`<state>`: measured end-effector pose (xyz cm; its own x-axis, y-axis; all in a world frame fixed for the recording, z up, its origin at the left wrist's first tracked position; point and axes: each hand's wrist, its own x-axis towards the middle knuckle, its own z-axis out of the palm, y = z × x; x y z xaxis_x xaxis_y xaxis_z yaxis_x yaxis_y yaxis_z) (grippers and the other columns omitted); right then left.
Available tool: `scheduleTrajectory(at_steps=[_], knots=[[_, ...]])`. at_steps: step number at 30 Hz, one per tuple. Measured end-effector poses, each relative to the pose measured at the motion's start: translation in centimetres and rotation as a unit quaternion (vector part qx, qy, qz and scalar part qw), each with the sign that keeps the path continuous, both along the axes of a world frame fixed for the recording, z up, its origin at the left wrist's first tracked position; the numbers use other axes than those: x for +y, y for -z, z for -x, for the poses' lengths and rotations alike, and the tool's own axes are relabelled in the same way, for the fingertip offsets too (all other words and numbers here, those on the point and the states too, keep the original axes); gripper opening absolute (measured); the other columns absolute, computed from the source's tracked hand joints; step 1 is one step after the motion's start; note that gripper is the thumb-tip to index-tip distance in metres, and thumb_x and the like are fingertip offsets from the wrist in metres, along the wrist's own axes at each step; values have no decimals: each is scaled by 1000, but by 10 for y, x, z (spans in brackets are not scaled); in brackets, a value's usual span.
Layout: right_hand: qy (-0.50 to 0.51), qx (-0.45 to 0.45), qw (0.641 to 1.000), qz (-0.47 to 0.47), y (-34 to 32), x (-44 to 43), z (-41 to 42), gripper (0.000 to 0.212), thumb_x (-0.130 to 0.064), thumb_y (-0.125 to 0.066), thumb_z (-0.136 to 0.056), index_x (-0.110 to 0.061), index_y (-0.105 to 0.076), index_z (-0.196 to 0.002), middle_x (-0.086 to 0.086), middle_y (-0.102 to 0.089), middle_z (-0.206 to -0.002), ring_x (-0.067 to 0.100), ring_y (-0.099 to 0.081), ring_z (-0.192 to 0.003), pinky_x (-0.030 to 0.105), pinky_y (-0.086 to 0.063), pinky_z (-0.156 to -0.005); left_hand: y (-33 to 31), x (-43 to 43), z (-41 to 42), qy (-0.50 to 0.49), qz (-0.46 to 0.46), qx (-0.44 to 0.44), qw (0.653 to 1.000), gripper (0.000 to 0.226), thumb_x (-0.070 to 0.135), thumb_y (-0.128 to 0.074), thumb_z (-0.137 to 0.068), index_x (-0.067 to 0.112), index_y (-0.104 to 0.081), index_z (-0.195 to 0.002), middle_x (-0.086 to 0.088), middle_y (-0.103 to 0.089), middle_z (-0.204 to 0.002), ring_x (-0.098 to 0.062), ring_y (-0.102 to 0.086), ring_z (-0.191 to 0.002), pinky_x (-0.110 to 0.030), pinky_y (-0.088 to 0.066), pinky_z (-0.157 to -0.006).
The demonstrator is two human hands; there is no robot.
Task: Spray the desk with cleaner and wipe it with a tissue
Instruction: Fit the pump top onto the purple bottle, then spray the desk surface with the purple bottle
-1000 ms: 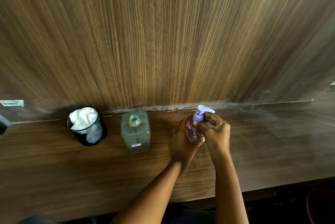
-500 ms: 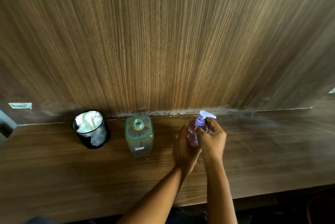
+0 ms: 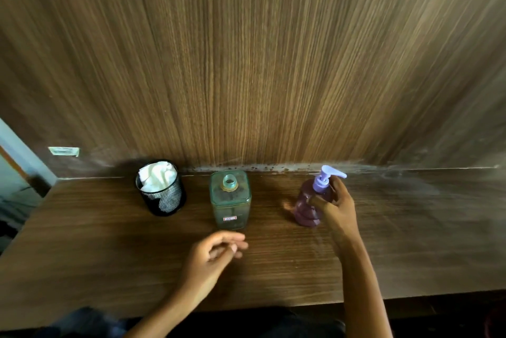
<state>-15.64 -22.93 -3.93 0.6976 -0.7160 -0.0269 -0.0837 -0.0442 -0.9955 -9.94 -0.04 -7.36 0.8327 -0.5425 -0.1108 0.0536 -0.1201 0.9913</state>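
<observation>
Now my right hand [image 3: 338, 209] curls its fingers [image 3: 319, 200] round the purple pump bottle [image 3: 305, 210], upright on the counter [image 3: 109, 241]; my left hand [image 3: 213, 255] hangs loose, empty. Light, slick plastic, I judge: grip the waist.

Office or study nook: wood-grain counter [image 3: 109, 263], matching wood-panel wall [image 3: 246, 63], black mesh desk cup [image 3: 164, 199] left of the fingers [image 3: 232, 245].

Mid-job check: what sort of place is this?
Likely a home or office desk nook: a wooden desk against a wood panel, a mesh cup of tissues, and a pump bottle in the right hand.
</observation>
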Motion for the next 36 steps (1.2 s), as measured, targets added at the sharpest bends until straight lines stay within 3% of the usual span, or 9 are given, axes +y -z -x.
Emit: scheduleTrajectory(at_steps=[6, 13, 16, 20, 22, 24, 26, 29, 36], knots=[[42, 69, 993, 84, 3, 0, 1, 46, -4, -74, -70, -12, -60, -113, 10, -63, -108, 26, -60, -99, 46, -50, -90, 10, -10, -13, -3, -21, 26, 999, 26, -6, -52, -87, 16, -65, -88, 10, -75, -75, -6, -68, -67, -14, -48, -62], [97, 227, 946, 209, 1, 9, -9, 79, -44, -80, -65, -11, -44, -127, 16, -37, -127, 34, -33, -118, 37, -30, -93, 12, -11, -15, -1, -31, 56, 998, 25, -2, -51, -89, 18, -66, -88, 10, -75, -75, -5, -67, -67, -22, -47, -67], [24, 167, 977, 129, 0, 11, -7, 98, -39, -81, -56, -18, -32, -139, 7, -30, -136, 27, -31, -121, 45, -33, -101, 11, -12, -16, 2, -33, 54, 998, 25, -1, -51, -89, 19, -66, -88, 10, -75, -76, -5, -67, -68, -22, -47, -67], [-52, 29, 998, 10, -1, 3, 7, 46, 4, -69, -68, -10, -56, -111, 4, -63, -89, 12, -63, -74, 20, -51, -63, 9, -11, -18, 13, -33, 42, 998, 26, -1, -51, -89, 20, -66, -88, 11, -75, -76, -3, -67, -69, -16, -47, -65], [-2, 48, 994, 94, -1, -2, 10, 39, 10, -63, -73, -13, -64, -105, -1, -69, -91, 9, -66, -82, 18, -53, -67, 7, -10, -19, 19, -29, 35, 999, 26, -2, -51, -89, 19, -65, -88, 7, -74, -77, -2, -67, -68, -13, -47, -63], [53, 72, 986, 138, 2, -6, 11, 39, 5, -65, -74, -15, -66, -108, 2, -69, -101, 16, -64, -94, 39, -55, -83, 4, -10, -21, 20, -20, 29, 999, 25, -4, -51, -89, 17, -65, -88, 2, -72, -84, -1, -67, -68, -10, -48, -61], [83, 65, 988, 115, 2, -9, 12, 44, 4, -65, -75, -20, -62, -112, 3, -62, -113, 17, -59, -102, 50, -50, -92, 1, -10, -22, 18, -10, 23, 1000, 25, -6, -50, -88, 15, -64, -88, -3, -70, -88, 2, -66, -67, -9, -47, -59], [35, 37, 998, 42, -1, -7, 14, 67, 7, -67, -73, -24, -47, -130, 0, -47, -136, 17, -45, -122, 42, -45, -98, 0, -9, -25, 10, -3, 15, 1000, 25, -8, -48, -88, 11, -63, -86, -7, -67, -90, 5, -65, -68, -7, -46, -56], [-5, 76, 992, 104, 6, -4, 8, 50, -6, -75, -66, -14, -59, -112, 8, -65, -106, 25, -62, -100, 42, -52, -84, 0, -7, -30, -2, -20, 7, 1000, 29, -6, -49, -88, 18, -64, -87, -1, -68, -89, 5, -65, -68, -6, -45, -57]])
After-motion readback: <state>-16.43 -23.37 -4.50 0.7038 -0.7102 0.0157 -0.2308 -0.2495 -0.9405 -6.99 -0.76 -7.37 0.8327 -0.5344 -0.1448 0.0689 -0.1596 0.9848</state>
